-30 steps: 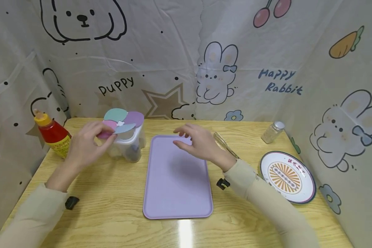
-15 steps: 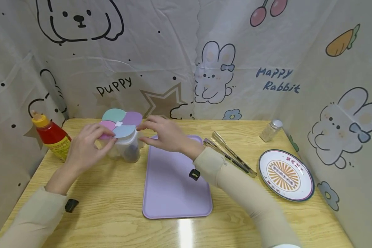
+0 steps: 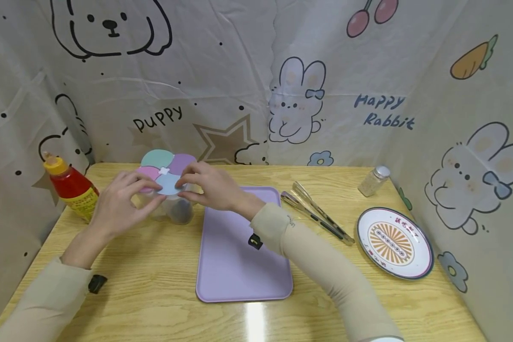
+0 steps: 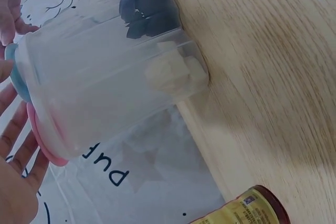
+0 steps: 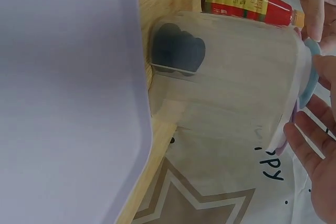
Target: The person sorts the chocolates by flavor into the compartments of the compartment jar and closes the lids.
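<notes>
A frosted clear container (image 5: 226, 87) stands on the table at the back left, topped by petal-shaped flaps in teal, pink, purple and blue. My left hand (image 3: 121, 202) holds the left edge of the blue flap (image 3: 168, 183) between thumb and index finger. On that flap's right edge, my right hand (image 3: 213, 186) pinches with thumb and index finger. The remaining fingers spread along the neighbouring flaps: left ones by the pink flap (image 4: 44, 135), right ones by the purple flap (image 3: 181, 163). Through the wall I see dark pieces (image 4: 149, 11) and pale chunks (image 4: 170, 66) at the bottom.
A red sauce bottle (image 3: 74, 190) with a yellow cap leans left of the left hand. A lilac tray (image 3: 243, 266) lies beneath the right forearm. Metal tongs (image 3: 316, 213), a patterned plate (image 3: 395, 242) and a shaker jar (image 3: 374, 181) sit to the right.
My right hand has moved left from above the tray to the blue flap. The flap, tilted up a second ago, now lies lower. My left hand has stayed nearly in place.
</notes>
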A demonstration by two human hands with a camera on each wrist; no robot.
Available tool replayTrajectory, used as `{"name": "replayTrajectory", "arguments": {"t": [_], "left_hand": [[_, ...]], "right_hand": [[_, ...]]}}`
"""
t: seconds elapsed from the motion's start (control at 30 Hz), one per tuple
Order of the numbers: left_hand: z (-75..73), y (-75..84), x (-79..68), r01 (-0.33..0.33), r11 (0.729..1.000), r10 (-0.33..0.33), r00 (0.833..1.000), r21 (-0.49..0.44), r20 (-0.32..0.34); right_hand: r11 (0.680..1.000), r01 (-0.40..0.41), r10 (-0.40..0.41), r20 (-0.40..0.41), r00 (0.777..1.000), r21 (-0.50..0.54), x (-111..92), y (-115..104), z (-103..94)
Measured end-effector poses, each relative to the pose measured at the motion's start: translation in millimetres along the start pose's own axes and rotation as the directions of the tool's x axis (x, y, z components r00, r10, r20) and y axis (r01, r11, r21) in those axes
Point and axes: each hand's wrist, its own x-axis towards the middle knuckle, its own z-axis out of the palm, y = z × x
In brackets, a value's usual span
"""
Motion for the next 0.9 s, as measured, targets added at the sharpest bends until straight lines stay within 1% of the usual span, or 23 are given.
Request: {"name": "replayTrajectory", "arguments": {"t": [0.17, 0.37, 0.6, 0.8, 0.9], "left_hand": [[1.7, -1.2, 0.3, -0.021, 1.000, 0.021, 1.000, -0.001, -0.014], [2.3, -1.1, 0.0, -0.024, 1.000, 0.023, 1.000, -0.005, -0.021], [4.7, -1.9, -2.7, -0.023, 0.999, 0.022, 0.999, -0.042, -0.026], [7.1, -0.5, -4.5, -0.011, 0.999, 0.010, 0.999, -0.035, -0.034], [8.7, 0.1, -5.4, -0.017, 0.999, 0.015, 0.999, -0.031, -0.045]], "right_hand": [[1.000, 0.006, -0.006, -0.031, 1.000, -0.015, -1.1, 1.2, 3.5], [1.000, -0.007, 0.005, -0.062, 0.998, -0.029, -2.2, 0.5, 8.1], [0.998, -0.016, 0.013, -0.064, 0.998, -0.062, -2.2, -1.5, 9.0], [0.996, -0.016, 0.011, -0.059, 0.998, -0.090, -2.7, -3.1, 8.4], [0.995, -0.011, 0.004, -0.067, 0.998, -0.098, -3.5, -3.5, 9.2]]}}
